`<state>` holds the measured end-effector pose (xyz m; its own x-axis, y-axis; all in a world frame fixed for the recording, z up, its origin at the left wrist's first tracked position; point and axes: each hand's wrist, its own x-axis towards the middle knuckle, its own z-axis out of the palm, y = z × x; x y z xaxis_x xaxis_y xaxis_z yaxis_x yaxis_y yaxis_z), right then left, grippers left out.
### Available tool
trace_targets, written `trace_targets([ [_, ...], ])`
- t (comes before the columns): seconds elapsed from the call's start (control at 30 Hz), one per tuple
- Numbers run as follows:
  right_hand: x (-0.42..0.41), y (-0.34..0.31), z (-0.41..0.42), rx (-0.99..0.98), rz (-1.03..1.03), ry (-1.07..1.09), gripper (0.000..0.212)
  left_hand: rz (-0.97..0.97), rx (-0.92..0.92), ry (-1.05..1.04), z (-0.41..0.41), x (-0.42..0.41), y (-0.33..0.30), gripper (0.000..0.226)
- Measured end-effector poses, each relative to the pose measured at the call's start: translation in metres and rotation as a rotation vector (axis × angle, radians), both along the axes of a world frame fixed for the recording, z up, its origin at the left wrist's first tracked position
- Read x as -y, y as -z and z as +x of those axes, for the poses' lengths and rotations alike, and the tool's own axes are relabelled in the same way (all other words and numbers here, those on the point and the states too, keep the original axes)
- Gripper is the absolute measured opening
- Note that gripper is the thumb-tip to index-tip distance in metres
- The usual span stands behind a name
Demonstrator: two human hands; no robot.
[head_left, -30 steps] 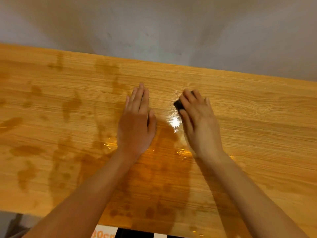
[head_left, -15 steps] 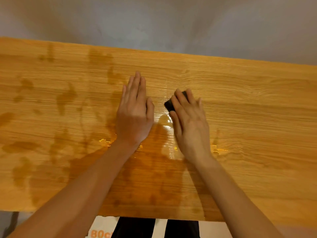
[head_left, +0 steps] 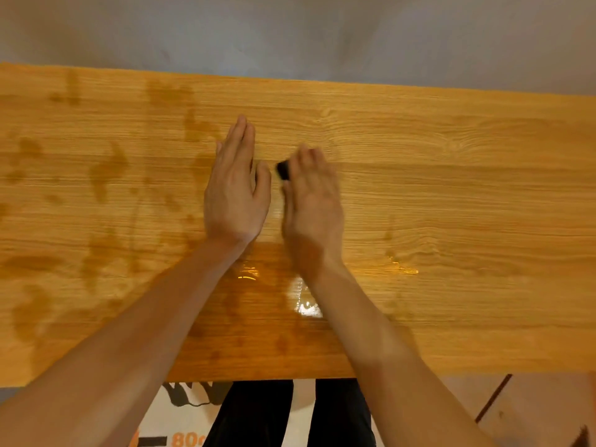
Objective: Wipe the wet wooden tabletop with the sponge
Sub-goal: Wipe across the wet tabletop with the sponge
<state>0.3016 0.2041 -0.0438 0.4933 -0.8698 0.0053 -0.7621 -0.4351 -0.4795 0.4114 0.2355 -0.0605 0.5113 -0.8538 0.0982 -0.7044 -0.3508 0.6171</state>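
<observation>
A wooden tabletop (head_left: 451, 175) fills the view, with dark wet patches over its left half and shiny water near the front middle. My right hand (head_left: 314, 204) lies on top of a small dark sponge (head_left: 283, 171) and presses it to the wood; only the sponge's left corner shows past my fingers. My left hand (head_left: 237, 191) rests flat on the table just left of the sponge, fingers straight and together, holding nothing.
A grey wall (head_left: 290, 33) rises behind the table's far edge. The near edge runs across the bottom, with my dark trousers (head_left: 264, 414) and a printed floor mat (head_left: 180, 424) below it. Water glints at a puddle (head_left: 303, 301) by my right forearm.
My right hand has slid the sponge leftward, close to my left thumb. The view has tilted down, showing more of the near edge. My left hand stays flat.
</observation>
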Motion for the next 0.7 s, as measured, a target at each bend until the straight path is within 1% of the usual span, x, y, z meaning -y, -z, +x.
trace_targets([
  [0.07, 0.003, -0.001, -0.005, 0.002, 0.022, -0.156, 0.044, -0.029, -0.069, 0.008, 0.000, -0.001, -0.002, 0.049],
  [0.1, 0.008, -0.003, -0.020, 0.010, 0.012, -0.173, 0.043, -0.038, -0.097, 0.014, 0.001, -0.002, -0.004, 0.049],
  [0.13, 0.014, -0.005, -0.043, 0.018, -0.006, -0.131, 0.042, -0.041, -0.122, 0.024, 0.002, -0.004, -0.005, 0.049],
  [0.2, 0.026, -0.008, -0.098, 0.014, -0.025, 0.080, 0.041, -0.018, -0.152, 0.067, 0.004, -0.007, -0.008, 0.050],
  [0.27, 0.037, -0.011, -0.143, 0.007, -0.027, 0.312, 0.040, 0.014, -0.134, 0.131, 0.002, -0.016, -0.013, 0.050],
  [0.33, 0.039, -0.012, -0.150, 0.024, -0.021, 0.481, 0.040, 0.031, -0.099, 0.186, -0.005, -0.034, -0.016, 0.051],
  [0.4, 0.028, -0.010, -0.123, 0.043, -0.038, 0.531, 0.040, 0.066, -0.081, 0.232, -0.019, -0.061, -0.018, 0.054],
  [0.47, 0.003, -0.005, -0.083, 0.048, -0.072, 0.428, 0.040, 0.127, -0.065, 0.260, -0.034, -0.091, -0.016, 0.055],
  [0.57, -0.040, 0.003, -0.039, 0.068, -0.068, 0.182, 0.039, 0.161, 0.025, 0.299, -0.049, -0.122, -0.009, 0.057],
  [0.63, -0.044, 0.003, -0.041, 0.073, -0.079, 0.040, 0.040, 0.174, 0.082, 0.315, -0.053, -0.126, -0.005, 0.059],
  [0.7, -0.029, -0.002, -0.068, 0.027, -0.056, -0.029, 0.040, 0.191, 0.107, 0.318, -0.053, -0.125, -0.003, 0.058],
])
